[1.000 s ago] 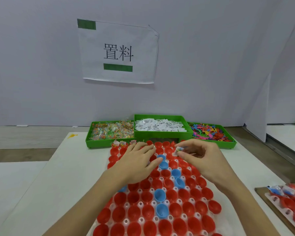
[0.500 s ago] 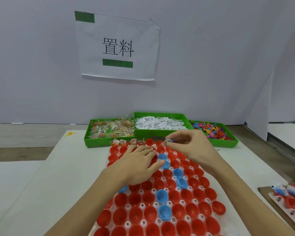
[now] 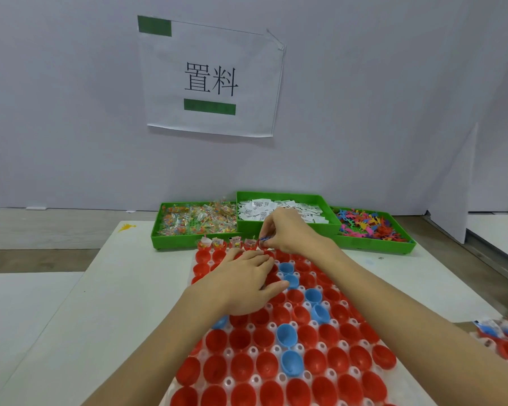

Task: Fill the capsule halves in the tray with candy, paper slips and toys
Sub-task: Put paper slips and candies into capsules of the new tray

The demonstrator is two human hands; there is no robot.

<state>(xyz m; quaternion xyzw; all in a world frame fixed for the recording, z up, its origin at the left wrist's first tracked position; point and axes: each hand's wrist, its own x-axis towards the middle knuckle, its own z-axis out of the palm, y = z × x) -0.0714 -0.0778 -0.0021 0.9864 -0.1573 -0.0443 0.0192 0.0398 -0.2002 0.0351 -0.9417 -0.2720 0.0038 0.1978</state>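
Observation:
A white tray (image 3: pixel 272 326) holds rows of red and a few blue capsule halves (image 3: pixel 287 335). Several halves in the far row (image 3: pixel 235 244) hold candy and paper. My left hand (image 3: pixel 247 281) rests flat on the tray's far-left part, fingers spread over red halves. My right hand (image 3: pixel 288 231) hovers over the far row and pinches a small bundle with a blue toy (image 3: pixel 265 239) above a half there. Behind stand three green bins: candy (image 3: pixel 197 221), paper slips (image 3: pixel 279 208) and coloured toys (image 3: pixel 367 225).
A second tray (image 3: pixel 505 341) of filled capsule halves shows at the right edge. A white paper sign (image 3: pixel 211 77) hangs on the grey wall. A yellow mark (image 3: pixel 126 227) lies on the white table at far left.
My right hand moved away from me and left, from mid-tray to the far row, carrying the small bundle. My left hand stayed on the tray.

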